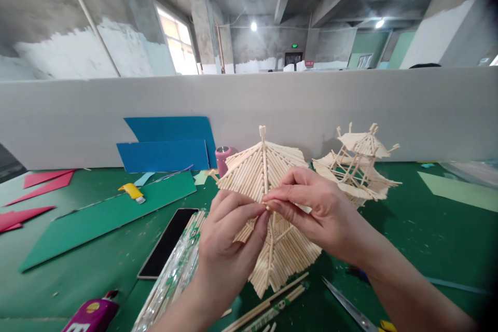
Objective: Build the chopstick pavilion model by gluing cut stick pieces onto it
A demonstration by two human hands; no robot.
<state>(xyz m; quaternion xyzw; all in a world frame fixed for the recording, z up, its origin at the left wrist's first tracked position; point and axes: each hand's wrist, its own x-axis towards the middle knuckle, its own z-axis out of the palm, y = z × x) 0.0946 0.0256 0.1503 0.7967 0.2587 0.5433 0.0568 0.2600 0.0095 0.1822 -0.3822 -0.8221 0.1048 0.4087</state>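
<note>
A model pagoda roof (pixel 249 168) built from pale wooden sticks stands in front of me, its tiers sloping down from a small knob at the top. My left hand (pixel 233 228) and my right hand (pixel 315 202) meet at its near corner ridge, fingertips almost touching. Both hands are closed in a pinch on a short piece of wooden stick (pixel 267 207), of which only a small end shows. My fingers hide the joint between the upper and lower tiers. To the right stands a second, more open stick pagoda (pixel 361 166).
Bundles of wrapped chopsticks (pixel 175 270) and a phone (pixel 167 244) lie left of the model. Scissors (pixel 348 303) and loose sticks (pixel 268 303) are in front. A yellow cutter (pixel 132 192), purple glue bottle (pixel 93 314), pink flask (pixel 223 161) and coloured boards surround it. A white partition (pixel 78 119) stands behind.
</note>
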